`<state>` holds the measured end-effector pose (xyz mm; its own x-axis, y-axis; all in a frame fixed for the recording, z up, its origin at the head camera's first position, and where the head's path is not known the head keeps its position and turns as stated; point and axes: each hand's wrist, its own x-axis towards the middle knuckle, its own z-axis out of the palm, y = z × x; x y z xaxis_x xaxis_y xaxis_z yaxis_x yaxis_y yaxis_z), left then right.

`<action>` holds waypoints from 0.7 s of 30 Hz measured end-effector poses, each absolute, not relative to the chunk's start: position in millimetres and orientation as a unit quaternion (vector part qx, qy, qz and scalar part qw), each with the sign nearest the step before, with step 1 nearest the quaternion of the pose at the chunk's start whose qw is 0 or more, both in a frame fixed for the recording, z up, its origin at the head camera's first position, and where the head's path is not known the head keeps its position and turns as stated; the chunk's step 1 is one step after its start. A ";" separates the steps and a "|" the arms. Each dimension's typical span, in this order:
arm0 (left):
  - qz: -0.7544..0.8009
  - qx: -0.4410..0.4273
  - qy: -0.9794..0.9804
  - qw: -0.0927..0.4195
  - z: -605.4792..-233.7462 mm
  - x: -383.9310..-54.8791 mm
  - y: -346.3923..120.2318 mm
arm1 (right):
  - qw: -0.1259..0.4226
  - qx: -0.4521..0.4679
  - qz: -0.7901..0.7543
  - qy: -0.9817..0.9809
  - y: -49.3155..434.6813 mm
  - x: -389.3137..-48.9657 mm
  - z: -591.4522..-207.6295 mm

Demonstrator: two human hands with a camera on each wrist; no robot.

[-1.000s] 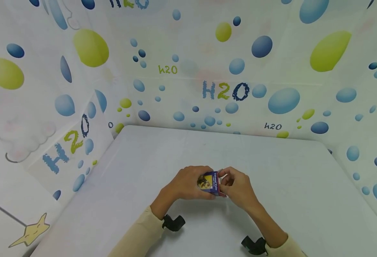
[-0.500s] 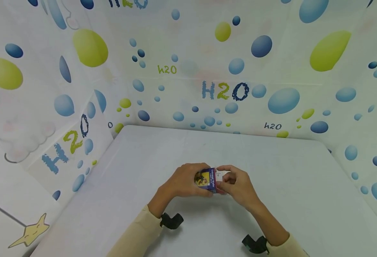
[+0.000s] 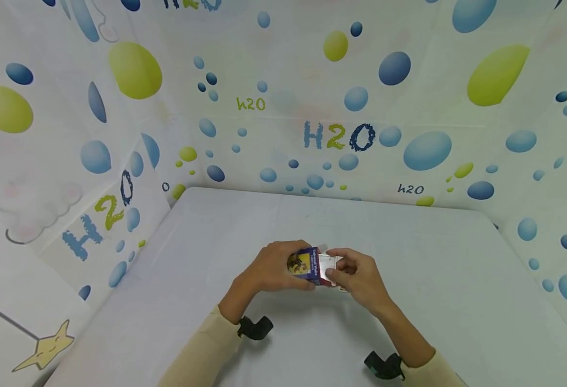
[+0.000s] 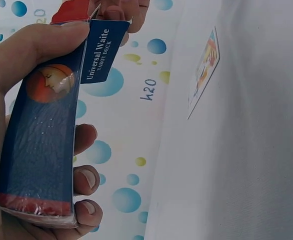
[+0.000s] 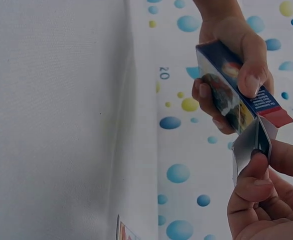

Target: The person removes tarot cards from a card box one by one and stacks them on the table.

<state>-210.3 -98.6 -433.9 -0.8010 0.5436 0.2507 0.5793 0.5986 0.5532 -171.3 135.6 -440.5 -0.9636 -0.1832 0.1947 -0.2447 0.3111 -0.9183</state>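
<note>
From the head feed I see the left hand (image 3: pixel 278 266) wrapped round a small blue-and-yellow card box (image 3: pixel 307 263), just below the middle of the frame and above the table. My left wrist feed shows its thumb along the box's narrow side and its fingertips curled round the far edge. The right hand (image 3: pixel 360 277), just beside it in the frame, has its thumb and fingers bent together, pinching the pale inner side of the end flap (image 5: pixel 246 145), which stands open. A red tab (image 5: pixel 279 117) sticks out next to that flap. On the left wrist feed I can read "Universal Waite Tarot Deck" on a blue panel (image 4: pixel 102 55) at the box's upper end.

In the upper right of that same feed, a pale-bordered card (image 4: pixel 205 72) appears against the white; I can't tell whether it lies flat.

Farther out, both cream sleeves (image 3: pixel 201 344) come in from the bottom edge, a black device (image 3: pixel 256 328) at each wrist. The white table (image 3: pixel 215 231) fills the lower middle, and behind it rises a backdrop (image 3: pixel 283 64) printed with blue and lime bubbles and "H2O".
</note>
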 end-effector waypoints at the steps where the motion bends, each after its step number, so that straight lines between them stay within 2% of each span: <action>1: -0.318 -0.313 -0.894 0.028 -433.8 -210.6 -99.0 | 0.030 0.132 0.571 -0.810 135.8 -171.3 -440.5; 21: -0.329 -0.299 -0.895 0.037 -432.9 -215.2 -106.2 | 0.099 0.132 0.579 -0.799 137.1 -174.3 -445.7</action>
